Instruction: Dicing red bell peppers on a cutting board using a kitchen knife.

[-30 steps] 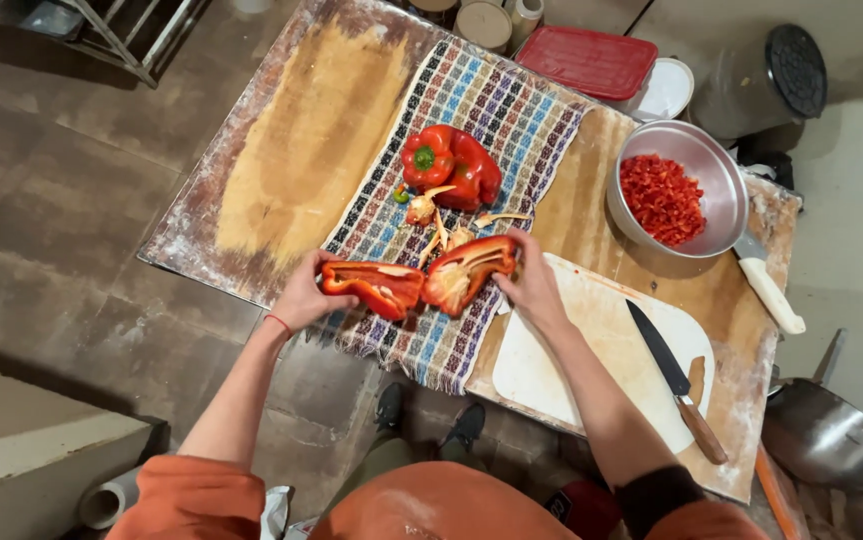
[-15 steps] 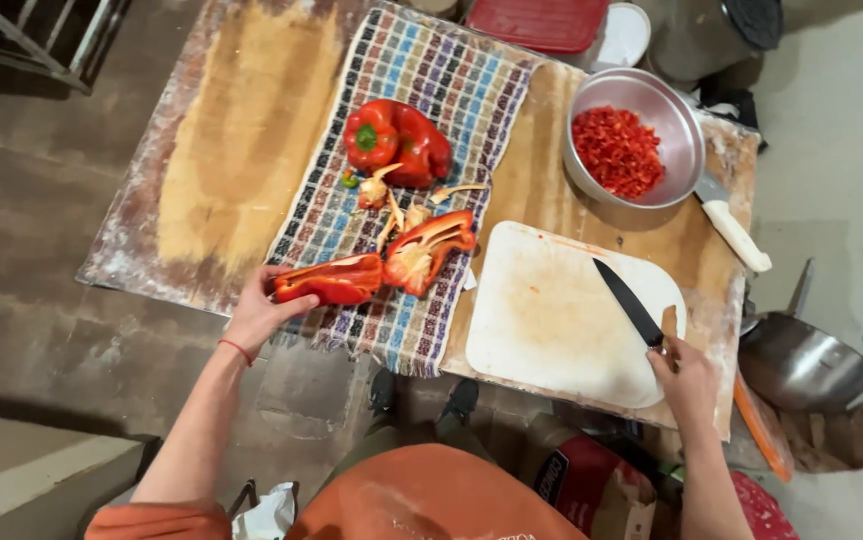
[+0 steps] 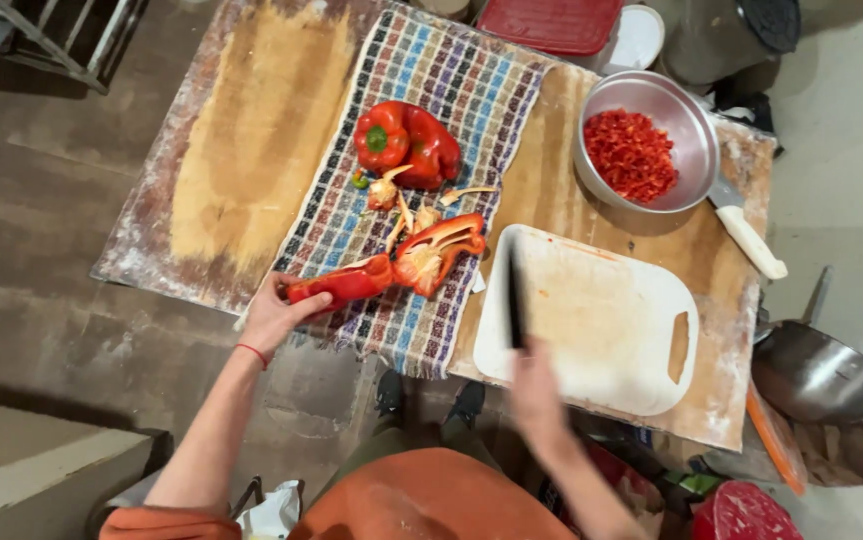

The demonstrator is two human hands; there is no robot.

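Note:
My left hand (image 3: 273, 316) grips one end of a split red pepper half (image 3: 346, 282) lying on the checked cloth (image 3: 451, 90). A second opened pepper piece (image 3: 441, 250) lies next to it, joined or touching. My right hand (image 3: 536, 390), blurred, holds a black-handled knife (image 3: 515, 300) whose blade lies over the left edge of the white cutting board (image 3: 601, 320). A whole red pepper (image 3: 406, 140) sits further up the cloth, with pale seed cores and scraps (image 3: 401, 205) below it.
A metal bowl (image 3: 691, 120) of chopped red pepper stands at the board's upper right, a white-handled knife (image 3: 751, 240) beside it. A red lid (image 3: 551, 22) and grey pot (image 3: 721, 35) sit at the back. A steel pan (image 3: 821, 375) rests at right, off the wooden table (image 3: 251, 150).
My right hand left the pepper, took the knife from the board's right side and carried it to the board's left edge. My left hand stays on the pepper half.

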